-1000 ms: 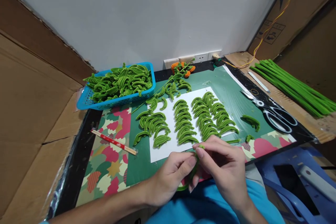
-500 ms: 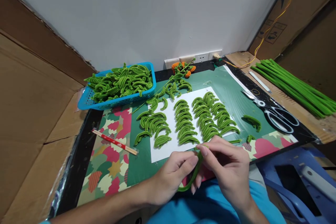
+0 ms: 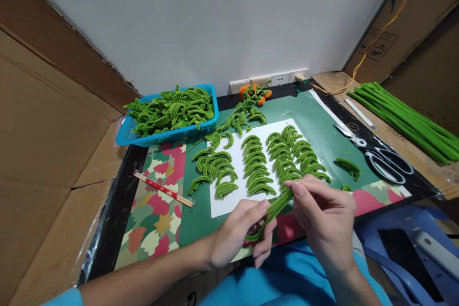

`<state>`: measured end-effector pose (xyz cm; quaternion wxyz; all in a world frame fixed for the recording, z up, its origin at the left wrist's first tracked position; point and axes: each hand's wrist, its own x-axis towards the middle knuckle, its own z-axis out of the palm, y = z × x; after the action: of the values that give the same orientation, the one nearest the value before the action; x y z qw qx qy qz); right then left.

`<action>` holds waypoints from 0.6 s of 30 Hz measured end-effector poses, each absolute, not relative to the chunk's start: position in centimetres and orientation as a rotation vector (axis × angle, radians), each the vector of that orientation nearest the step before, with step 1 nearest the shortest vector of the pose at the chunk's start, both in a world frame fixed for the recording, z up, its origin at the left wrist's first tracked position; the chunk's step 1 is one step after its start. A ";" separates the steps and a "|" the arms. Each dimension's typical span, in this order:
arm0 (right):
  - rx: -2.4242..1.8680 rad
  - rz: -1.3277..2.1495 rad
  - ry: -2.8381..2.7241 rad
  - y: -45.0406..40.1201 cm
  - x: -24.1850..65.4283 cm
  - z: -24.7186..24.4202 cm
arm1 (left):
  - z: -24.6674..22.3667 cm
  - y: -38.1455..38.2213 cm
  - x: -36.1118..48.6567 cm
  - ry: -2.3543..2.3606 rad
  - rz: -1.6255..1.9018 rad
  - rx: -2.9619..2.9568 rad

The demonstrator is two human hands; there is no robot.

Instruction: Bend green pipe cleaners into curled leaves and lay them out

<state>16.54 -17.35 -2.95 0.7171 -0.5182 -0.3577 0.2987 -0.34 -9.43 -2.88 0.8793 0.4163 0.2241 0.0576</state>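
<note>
A bent green pipe cleaner [image 3: 275, 208] stretches between my hands above the table's front edge. My left hand [image 3: 247, 229] is closed around its looped lower part, the thumb along the top. With thumb and forefinger, my right hand [image 3: 319, 215] pinches the upper end. Beyond my hands lies a white sheet of paper [image 3: 224, 209] bearing rows of curved green pipe cleaner leaves [image 3: 255, 165]. A few more curled pieces [image 3: 348, 167] rest on the green mat [image 3: 315, 110] to the right.
A blue basket [image 3: 172, 139] heaped with green leaves stands at the back left. Wrapped chopsticks [image 3: 163, 189] lie on the left. Scissors [image 3: 380, 158], a white pen [image 3: 359, 112] and a bundle of green pipe cleaners [image 3: 405, 122] are on the right. An orange-flowered stem [image 3: 256, 94] lies near the wall sockets.
My right hand has moved up and right, away from my left, drawing the pipe cleaner out between them. The view has shifted slightly.
</note>
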 end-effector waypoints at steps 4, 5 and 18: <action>-1.122 0.631 -0.772 -17.0 17.1 -2.7 | -3.0 -9.4 -0.8 0.460 0.096 0.878; -1.122 0.619 -0.777 -16.9 17.1 -2.6 | -2.9 -9.4 -0.9 0.458 0.093 0.882; -1.086 0.555 -0.732 -16.8 17.8 -2.3 | -2.7 -9.5 -0.9 0.487 0.003 0.797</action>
<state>17.84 -16.77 -2.34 0.7575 -0.4984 -0.3359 0.2547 -0.91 -9.52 -2.70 0.8930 0.3840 0.2347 0.0016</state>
